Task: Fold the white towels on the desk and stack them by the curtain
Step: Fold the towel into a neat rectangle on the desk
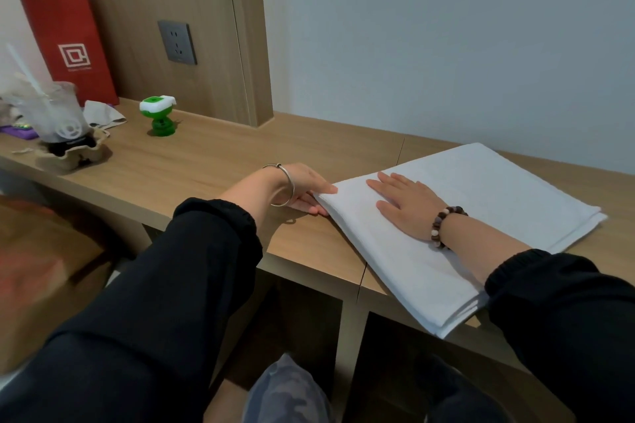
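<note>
1 head-worn camera looks forward and down, close over the desk (pixel 192 165) edge.

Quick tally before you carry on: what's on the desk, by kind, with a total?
Folded white towel: 1 (layers may hide more)
Red paper bag: 1
Green-and-white gadget: 1
Clear plastic cup: 1
Cardboard cup carrier: 1
Crumpled pale cloth: 1
Purple item, partly hidden: 1
Total: 7
</note>
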Tool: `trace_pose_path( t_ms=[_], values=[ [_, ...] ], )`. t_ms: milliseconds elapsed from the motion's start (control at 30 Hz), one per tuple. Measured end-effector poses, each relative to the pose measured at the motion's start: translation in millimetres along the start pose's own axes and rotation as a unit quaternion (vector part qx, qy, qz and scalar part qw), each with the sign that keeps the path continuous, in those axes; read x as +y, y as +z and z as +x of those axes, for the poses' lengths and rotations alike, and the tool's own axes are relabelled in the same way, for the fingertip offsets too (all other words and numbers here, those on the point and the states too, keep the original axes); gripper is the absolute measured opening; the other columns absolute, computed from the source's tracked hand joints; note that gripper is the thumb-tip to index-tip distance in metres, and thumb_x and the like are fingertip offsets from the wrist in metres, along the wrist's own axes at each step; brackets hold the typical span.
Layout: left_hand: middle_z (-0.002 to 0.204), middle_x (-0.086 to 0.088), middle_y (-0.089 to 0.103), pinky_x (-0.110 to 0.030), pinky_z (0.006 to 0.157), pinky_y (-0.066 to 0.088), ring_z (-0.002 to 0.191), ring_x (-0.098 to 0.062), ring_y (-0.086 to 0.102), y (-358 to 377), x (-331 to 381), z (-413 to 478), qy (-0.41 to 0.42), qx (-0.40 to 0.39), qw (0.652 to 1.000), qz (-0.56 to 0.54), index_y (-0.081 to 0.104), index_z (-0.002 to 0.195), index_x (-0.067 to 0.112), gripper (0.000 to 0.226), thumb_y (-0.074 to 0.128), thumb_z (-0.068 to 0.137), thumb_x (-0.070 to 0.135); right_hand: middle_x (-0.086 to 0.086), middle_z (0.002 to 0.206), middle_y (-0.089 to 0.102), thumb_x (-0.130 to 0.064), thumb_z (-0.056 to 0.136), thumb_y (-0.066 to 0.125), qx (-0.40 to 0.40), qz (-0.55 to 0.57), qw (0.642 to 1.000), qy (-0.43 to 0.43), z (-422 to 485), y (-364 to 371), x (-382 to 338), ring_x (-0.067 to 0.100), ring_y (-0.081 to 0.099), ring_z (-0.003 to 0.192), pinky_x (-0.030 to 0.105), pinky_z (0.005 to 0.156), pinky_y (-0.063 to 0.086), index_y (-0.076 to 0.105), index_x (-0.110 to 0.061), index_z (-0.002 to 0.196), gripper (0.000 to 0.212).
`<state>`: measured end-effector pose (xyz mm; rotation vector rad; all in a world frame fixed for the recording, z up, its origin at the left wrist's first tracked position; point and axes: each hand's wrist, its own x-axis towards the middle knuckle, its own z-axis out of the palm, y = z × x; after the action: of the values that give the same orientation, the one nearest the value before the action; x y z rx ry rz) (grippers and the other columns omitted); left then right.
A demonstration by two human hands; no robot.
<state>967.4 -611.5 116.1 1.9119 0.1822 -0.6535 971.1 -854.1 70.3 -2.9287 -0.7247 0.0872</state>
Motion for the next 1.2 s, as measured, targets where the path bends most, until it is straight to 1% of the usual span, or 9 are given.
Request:
trace_pose_path(
  t_ms=[300,367,433,533,733,900,1033,1133,1200],
  values=[
    [0.062,0.001,0.064,-0.016,0.045,0.05,0.041,-0.003,0.057,23,-14,5,0.123,0.165,0.97,0.13,0.066,0.079,0.013,0.01,0.074,0.081,0.019,-0.006,0.16,0.007,-0.031,0.101,0.027,-0.025,0.013,1.0,0.002,-3,-13,-9,0.014,0.004,0.147,0.044,0.118,0.008,0.018,-0.033,0.151,0.051],
    [0.062,0.0,0.063,-0.017,0.046,0.049,0.04,-0.003,0.056,25,-14,3,0.132,0.171,0.967,0.135,0.065,0.079,0.012,0.01,0.073,0.082,0.018,0.0,0.157,0.022,-0.028,0.1,0.034,-0.016,0.036,0.999,0.001,-5,-19,-20,0.018,0.017,0.145,0.04,0.116,0.016,0.033,-0.026,0.147,0.047],
    [0.062,-0.001,0.063,-0.016,0.044,0.048,0.038,-0.002,0.055,26,-15,1,0.143,0.175,0.964,0.139,0.063,0.078,0.012,0.011,0.072,0.082,0.016,0.0,0.129,0.055,-0.029,0.094,0.05,0.056,0.101,0.993,-0.026,-9,-26,-37,0.02,0.046,0.124,0.028,0.099,0.036,0.062,-0.022,0.119,0.029],
    [0.06,-0.001,0.061,-0.016,0.044,0.047,0.039,-0.003,0.055,28,-16,0,0.156,0.182,0.96,0.147,0.062,0.078,0.012,0.01,0.072,0.082,0.014,-0.016,0.08,0.054,-0.038,0.085,0.065,0.078,0.162,0.981,-0.068,-17,-31,-65,0.008,0.054,0.078,0.018,0.064,0.038,0.062,-0.027,0.085,0.011],
    [0.059,-0.001,0.061,-0.016,0.044,0.048,0.038,-0.002,0.054,26,-16,-1,0.158,0.19,0.957,0.153,0.066,0.079,0.012,0.009,0.073,0.08,0.017,-0.011,0.079,0.048,-0.024,0.084,0.063,-0.031,0.102,0.99,-0.095,-31,-30,-76,0.014,0.05,0.076,0.025,0.065,0.04,0.048,-0.024,0.103,0.024],
    [0.052,0.004,0.059,-0.016,0.039,0.041,0.035,-0.003,0.048,24,-18,0,0.17,0.217,0.944,0.182,0.068,0.079,0.014,0.013,0.077,0.077,0.024,-0.008,0.087,0.054,-0.032,0.086,0.058,-0.064,0.054,0.992,-0.096,-66,-27,-64,0.005,0.048,0.071,0.025,0.067,0.044,0.038,-0.03,0.133,0.051],
    [0.067,0.009,0.058,-0.022,0.052,0.039,0.064,-0.012,0.055,24,-17,0,0.181,0.249,0.921,0.241,0.068,0.079,0.018,0.014,0.076,0.076,0.029,-0.006,0.119,0.053,-0.041,0.091,0.048,-0.031,-0.011,0.991,-0.131,-100,-19,-50,0.009,0.048,0.093,0.025,0.077,0.041,0.026,-0.034,0.147,0.06],
    [0.082,0.004,0.063,-0.025,0.066,0.039,0.08,-0.016,0.056,30,-13,-1,0.165,0.281,0.898,0.295,0.069,0.081,0.02,0.013,0.073,0.078,0.032,-0.009,0.094,0.041,-0.044,0.094,0.042,-0.004,-0.049,0.987,-0.15,-116,-15,-50,0.008,0.039,0.083,0.022,0.067,0.03,0.026,-0.033,0.148,0.057],
    [0.103,-0.002,0.066,-0.029,0.074,0.044,0.095,-0.022,0.058,38,-7,-5,0.129,0.306,0.877,0.348,0.069,0.092,0.021,0.016,0.068,0.082,0.033,-0.012,0.084,0.037,-0.045,0.095,0.044,-0.019,0.001,0.989,-0.147,-121,-16,-46,0.007,0.038,0.078,0.022,0.067,0.029,0.04,-0.034,0.142,0.048]
  ],
)
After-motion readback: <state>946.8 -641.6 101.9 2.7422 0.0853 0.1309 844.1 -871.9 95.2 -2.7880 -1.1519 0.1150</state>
